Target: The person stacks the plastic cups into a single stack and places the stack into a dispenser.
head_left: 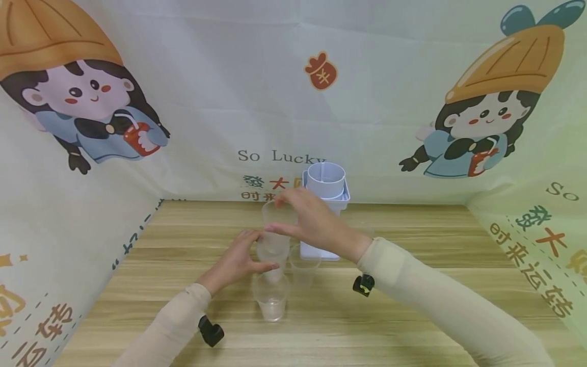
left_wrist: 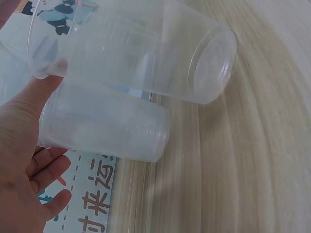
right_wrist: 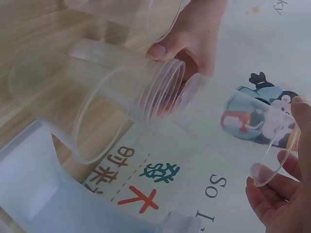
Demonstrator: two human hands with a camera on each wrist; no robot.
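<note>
My left hand (head_left: 236, 262) grips a nested stack of clear plastic cups (right_wrist: 165, 92) just below their rims, thumb on one side and fingers on the other. Directly above the stack, my right hand (head_left: 316, 224) holds a single clear cup (right_wrist: 218, 109) by its rim, between thumb and fingers. The base of that cup is at the mouth of the stack in the right wrist view. Another clear cup (head_left: 271, 300) stands upright on the table nearer the body. One more clear cup (head_left: 306, 267) stands just right of the stack.
A pale blue-white plastic holder (head_left: 338, 204) with a round tube (head_left: 326, 186) on top stands behind the cups, partly hidden by the right hand. Beyond the wooden table (head_left: 183, 239), a printed cloth backdrop (head_left: 220, 102) closes off the back and sides.
</note>
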